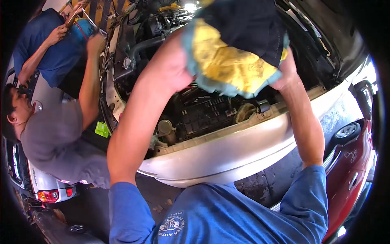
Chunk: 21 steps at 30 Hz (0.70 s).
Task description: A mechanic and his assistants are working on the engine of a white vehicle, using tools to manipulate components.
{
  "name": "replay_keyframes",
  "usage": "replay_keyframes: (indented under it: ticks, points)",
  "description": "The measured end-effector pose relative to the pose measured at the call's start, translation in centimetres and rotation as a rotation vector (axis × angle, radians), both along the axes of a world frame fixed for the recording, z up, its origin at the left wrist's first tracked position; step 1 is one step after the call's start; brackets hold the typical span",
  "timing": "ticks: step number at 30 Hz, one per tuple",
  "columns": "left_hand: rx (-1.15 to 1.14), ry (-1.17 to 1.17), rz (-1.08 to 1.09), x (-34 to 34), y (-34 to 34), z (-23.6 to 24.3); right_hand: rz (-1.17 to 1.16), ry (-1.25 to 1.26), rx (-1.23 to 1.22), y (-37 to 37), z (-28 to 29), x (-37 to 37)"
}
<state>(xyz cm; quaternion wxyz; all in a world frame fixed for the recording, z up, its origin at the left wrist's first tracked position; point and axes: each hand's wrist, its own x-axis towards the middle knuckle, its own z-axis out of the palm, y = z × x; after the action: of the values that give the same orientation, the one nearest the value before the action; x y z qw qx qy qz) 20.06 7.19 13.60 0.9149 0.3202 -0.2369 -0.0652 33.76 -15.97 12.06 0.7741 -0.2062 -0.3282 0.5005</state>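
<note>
Fingers of both hands grasping a yellow, black and teal cloth article (227, 53), left hand (180, 69) at its left edge, right hand (287, 71) at its right; individual fingers mostly blurred or hidden by the fabric, so exact finger placement cannot be told. Article is held raised between the hands, in front of the open engine bay (203, 116) as seen from the head; dark smudges noted on the yellow part, black part uppermost, teal along the lower border. Both bare forearms reach up from the wearer's blue shirt (215, 211). Beneath and around the article: a black hose (146, 46) at upper left of the bay, a round-topped cylindrical component (165, 128) near the front edge, left of centre. Nearest the wearer's body, the pale car's front bumper (219, 164) curves across the view. At left, a co-worker in a grey shirt (61, 130) has one arm raised beside the bay; a bright green flat item (102, 129) lies near that side. Farther up, a second person in dark blue (50, 44) grips a flat brown object (74, 15). Outermost: red car (355, 183) at right; white vehicle with a red tail light (48, 196) at lower left.
</note>
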Motion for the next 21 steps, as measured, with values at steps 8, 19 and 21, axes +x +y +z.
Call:
replay_keyframes:
  ticks: [8,19,21]
  points:
    - [1.234,-0.173,0.924,3.0,-5.9,0.8,-0.103,-0.008,-0.268,0.7,1.4,-0.2]
    - [1.898,0.298,0.754,3.2,4.4,-15.9,-0.391,-0.271,-0.389,1.7,8.2,5.6]
    - [1.965,0.259,0.461,4.0,3.9,-17.4,-0.484,-0.260,-0.404,0.9,7.9,5.3]
